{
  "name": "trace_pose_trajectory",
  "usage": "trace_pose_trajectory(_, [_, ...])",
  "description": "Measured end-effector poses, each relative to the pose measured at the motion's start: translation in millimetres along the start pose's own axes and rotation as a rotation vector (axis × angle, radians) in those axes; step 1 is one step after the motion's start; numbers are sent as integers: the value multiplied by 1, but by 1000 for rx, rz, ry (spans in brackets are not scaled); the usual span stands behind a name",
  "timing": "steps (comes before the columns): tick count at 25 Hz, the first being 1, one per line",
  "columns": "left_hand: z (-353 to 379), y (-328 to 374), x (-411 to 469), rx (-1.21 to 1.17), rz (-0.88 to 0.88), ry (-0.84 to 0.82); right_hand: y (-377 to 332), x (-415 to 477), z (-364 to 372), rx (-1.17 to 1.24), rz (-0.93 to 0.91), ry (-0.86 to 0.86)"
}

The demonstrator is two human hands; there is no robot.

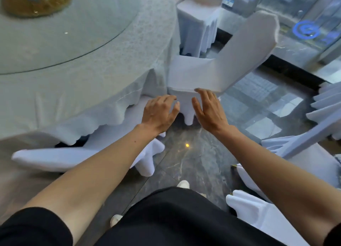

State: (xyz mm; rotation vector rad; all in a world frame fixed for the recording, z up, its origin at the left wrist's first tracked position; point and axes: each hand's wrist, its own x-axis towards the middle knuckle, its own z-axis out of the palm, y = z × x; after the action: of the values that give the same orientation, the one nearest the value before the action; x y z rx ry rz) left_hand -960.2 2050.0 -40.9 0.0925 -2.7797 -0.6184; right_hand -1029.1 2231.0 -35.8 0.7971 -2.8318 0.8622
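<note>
While my dark trousers (177, 218) fill the near edge, I reach out over the marble floor (184, 159). My left hand (158, 113) is loosely spread and holds nothing, just at the near-left corner of the white-covered chair (212, 68); I cannot tell whether it touches. My right hand (208, 109) is flat and open, fingertips on the seat's near edge. That chair stands right of the draped round table (103, 65), with another covered chair (197, 20) beyond.
</note>
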Motion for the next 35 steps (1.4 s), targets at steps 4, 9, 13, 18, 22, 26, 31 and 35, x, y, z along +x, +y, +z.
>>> trace_pose_trajectory(4, [49, 91, 74, -58, 91, -39, 90, 19, -70, -44, 46, 74])
trace_pose_trajectory(9, [104, 164, 158, -76, 191, -98, 187, 47, -126, -70, 113, 122])
trace_pose_trajectory(13, [153, 201, 227, -91, 237, -102, 260, 86, -149, -108, 125, 138])
trace_pose_trajectory(18, [214, 239, 337, -133, 204, -132, 353, 164, -179, -129, 151, 109])
trace_pose_trajectory(22, [242, 265, 410, -136, 158, -88, 406, 234, -203, -140, 122, 100])
trace_pose_trajectory(26, [275, 287, 473, -121, 83, -106, 461, 297, -215, -97, 68, 81])
trace_pose_trajectory(31, [331, 303, 541, -80, -48, -35, 543, 389, -216, -50, -79, -48])
trace_pose_trajectory(35, [374, 338, 587, 11, -343, 24, 610, 476, -226, -8, -363, -294])
